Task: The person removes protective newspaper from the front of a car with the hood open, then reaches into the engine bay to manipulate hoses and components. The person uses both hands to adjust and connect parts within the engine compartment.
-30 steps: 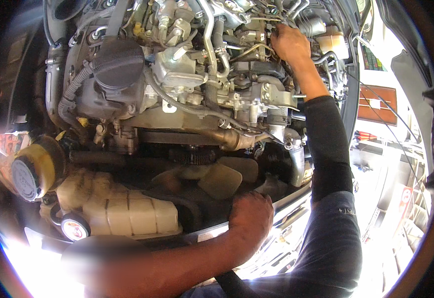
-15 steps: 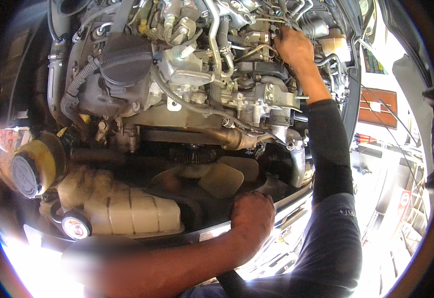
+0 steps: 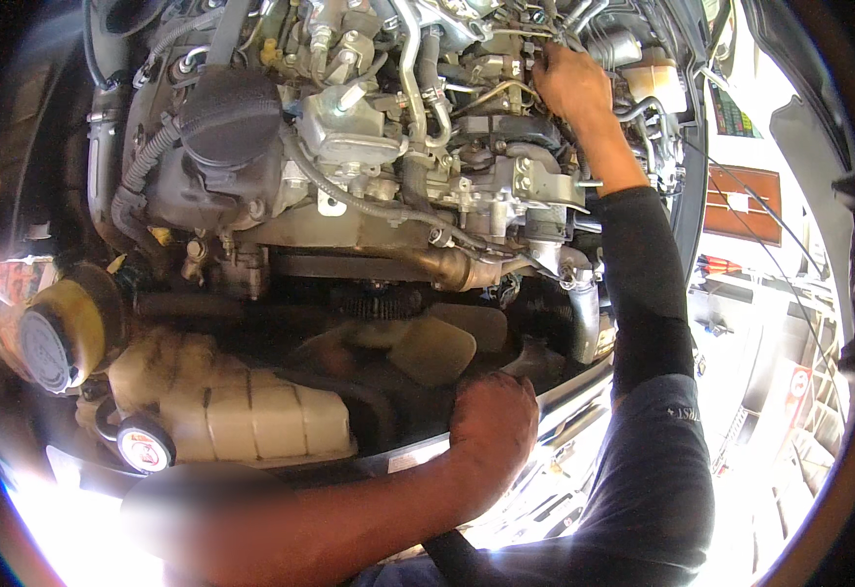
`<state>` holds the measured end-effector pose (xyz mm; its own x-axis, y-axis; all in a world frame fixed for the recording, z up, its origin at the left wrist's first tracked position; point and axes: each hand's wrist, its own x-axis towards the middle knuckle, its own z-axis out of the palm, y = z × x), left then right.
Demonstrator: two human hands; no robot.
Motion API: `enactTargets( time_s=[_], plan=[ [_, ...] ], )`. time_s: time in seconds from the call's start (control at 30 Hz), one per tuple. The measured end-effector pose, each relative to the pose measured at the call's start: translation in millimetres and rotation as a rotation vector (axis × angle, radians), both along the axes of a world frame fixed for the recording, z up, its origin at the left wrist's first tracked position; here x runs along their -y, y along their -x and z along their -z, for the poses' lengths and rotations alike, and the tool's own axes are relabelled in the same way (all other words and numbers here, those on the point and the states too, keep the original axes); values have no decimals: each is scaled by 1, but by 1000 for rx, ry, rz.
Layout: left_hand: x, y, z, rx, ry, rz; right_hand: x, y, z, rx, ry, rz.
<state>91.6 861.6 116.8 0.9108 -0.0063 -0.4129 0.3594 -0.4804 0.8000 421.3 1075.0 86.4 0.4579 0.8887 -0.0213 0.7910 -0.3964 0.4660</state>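
Among the metal lines at the back right of an engine, my right hand is bent, fingertips partly hidden beside a thin fuel pipe; what it grips is unclear. My left hand rests curled at the front edge of the engine bay, below the fan blades and right of the translucent coolant tank; what its fingers hold is hidden.
A round yellowish reservoir sits at the left. A black cover tops the left engine section, and a pale reservoir stands at the back right. Beyond the right edge are a brown board and bright metal racks.
The engine view shifts slightly right, then back left. Both hands stay in nearly the same spots, with little visible finger movement.
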Motion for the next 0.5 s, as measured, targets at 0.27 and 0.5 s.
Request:
enactTargets(
  time_s=[0.27,0.5],
  plan=[
    [-5,1,-3,10,5,16,-4,2,0,-4,25,7],
    [-9,2,-7,-12,31,36,-5,2,0,-9,-33,-33]
  ],
)
